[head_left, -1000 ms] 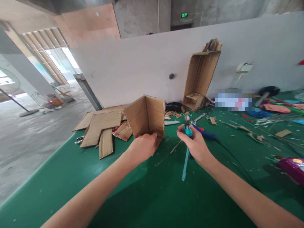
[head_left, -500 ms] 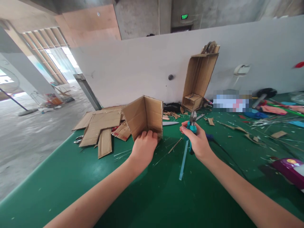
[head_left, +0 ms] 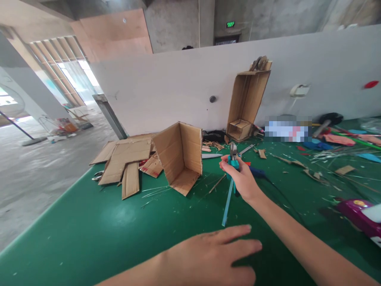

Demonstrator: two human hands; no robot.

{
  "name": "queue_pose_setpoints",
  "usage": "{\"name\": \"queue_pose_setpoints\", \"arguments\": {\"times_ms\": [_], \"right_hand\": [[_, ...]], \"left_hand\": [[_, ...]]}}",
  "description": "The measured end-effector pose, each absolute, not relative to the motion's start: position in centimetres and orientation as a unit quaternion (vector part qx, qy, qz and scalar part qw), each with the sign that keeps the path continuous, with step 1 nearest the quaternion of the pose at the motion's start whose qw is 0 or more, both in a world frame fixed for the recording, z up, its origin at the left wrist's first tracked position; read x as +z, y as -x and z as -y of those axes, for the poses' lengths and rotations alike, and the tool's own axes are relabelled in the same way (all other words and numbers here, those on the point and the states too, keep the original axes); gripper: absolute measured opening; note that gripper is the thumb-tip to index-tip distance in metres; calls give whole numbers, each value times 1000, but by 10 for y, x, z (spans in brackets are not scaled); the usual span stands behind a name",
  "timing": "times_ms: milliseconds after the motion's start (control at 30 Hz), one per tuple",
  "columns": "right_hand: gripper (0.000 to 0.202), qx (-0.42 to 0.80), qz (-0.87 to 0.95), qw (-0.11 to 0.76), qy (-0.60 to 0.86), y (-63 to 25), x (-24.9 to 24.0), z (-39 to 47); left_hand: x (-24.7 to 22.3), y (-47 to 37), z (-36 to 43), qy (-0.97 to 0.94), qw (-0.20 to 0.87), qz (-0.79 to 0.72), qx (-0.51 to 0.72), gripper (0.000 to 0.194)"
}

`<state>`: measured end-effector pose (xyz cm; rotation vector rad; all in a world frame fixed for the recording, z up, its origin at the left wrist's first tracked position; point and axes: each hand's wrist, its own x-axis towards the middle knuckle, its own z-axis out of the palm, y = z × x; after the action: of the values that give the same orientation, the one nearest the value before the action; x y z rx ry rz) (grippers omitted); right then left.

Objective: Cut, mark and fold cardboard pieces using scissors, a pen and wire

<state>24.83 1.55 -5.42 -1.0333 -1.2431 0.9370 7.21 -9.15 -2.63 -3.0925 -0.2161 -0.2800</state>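
My right hand (head_left: 241, 176) is closed around a pair of pliers (head_left: 233, 159) with teal handles, their metal jaws pointing up and away. A narrow bluish strip (head_left: 228, 204) runs below the pliers toward me; I cannot tell whether it touches them. My left hand (head_left: 217, 252) is in the lower middle, fingers spread, holding nothing. Beyond it an open cardboard corner piece (head_left: 180, 157), two walls and a base, stands on the green table (head_left: 119, 238), with neither hand touching it. Between it and my right hand lies a thin brown stick (head_left: 217, 184).
Flat cardboard pieces (head_left: 126, 153) and scissors (head_left: 97, 175) lie at left. A knife blade (head_left: 212, 155) rests behind the corner piece. A tall cardboard box (head_left: 247, 103) leans on the white wall (head_left: 178, 83). Scraps and a purple object (head_left: 358, 212) are at right.
My left hand has let go of the cardboard corner piece and come back toward me, its fingers opening. My right hand, with the pliers, has shifted slightly left.
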Motion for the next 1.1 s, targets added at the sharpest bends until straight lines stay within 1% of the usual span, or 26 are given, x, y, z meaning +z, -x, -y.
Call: {"name": "queue_pose_setpoints", "arguments": {"times_ms": [67,133,233,267,333,400,467,500,567,667,733,800,867,900,1000,1100], "right_hand": [[30,416,509,599,456,-244,-49,-14],[28,458,458,591,481,-239,-41,-13],[22,562,390,523,508,-235,-26,-17],[20,594,382,492,509,-235,-22,-19],[18,652,372,434,499,-237,-14,-25],[19,706,354,395,470,-241,-8,-29],[21,736,354,381,433,-245,-4,-33],[22,732,376,381,422,-246,-3,-34],[30,653,485,382,439,-247,-1,-37],[38,446,637,381,501,-242,-1,-49],[39,347,670,388,529,-237,-1,-63],[46,260,696,385,547,-230,-4,-80],[56,181,721,359,564,-223,-9,-96],[58,150,730,340,573,-220,-13,-103],[55,78,754,282,588,-211,-22,-112],[42,19,778,243,579,-210,-23,-105]], "left_hand": [[-31,-67,98,992,4,70,-107,25],[-31,-60,99,989,-41,92,-109,28],[-22,-52,98,976,-146,115,-112,37],[-18,-51,97,973,-159,120,-116,38],[-10,-51,92,974,-125,147,-121,33],[-5,-53,85,970,-35,218,-105,24],[-4,-56,74,945,50,316,-66,19],[-5,-57,68,929,76,358,-46,18],[-8,-57,57,906,88,413,-12,18],[-15,-55,47,894,59,443,22,16],[-19,-54,44,892,33,450,37,14],[-21,-55,43,887,5,461,41,13],[-23,-57,41,878,-9,477,41,13],[-24,-58,39,873,-9,487,40,14],[-25,-61,34,865,15,500,36,17],[-25,-66,30,869,39,492,48,19]]}}
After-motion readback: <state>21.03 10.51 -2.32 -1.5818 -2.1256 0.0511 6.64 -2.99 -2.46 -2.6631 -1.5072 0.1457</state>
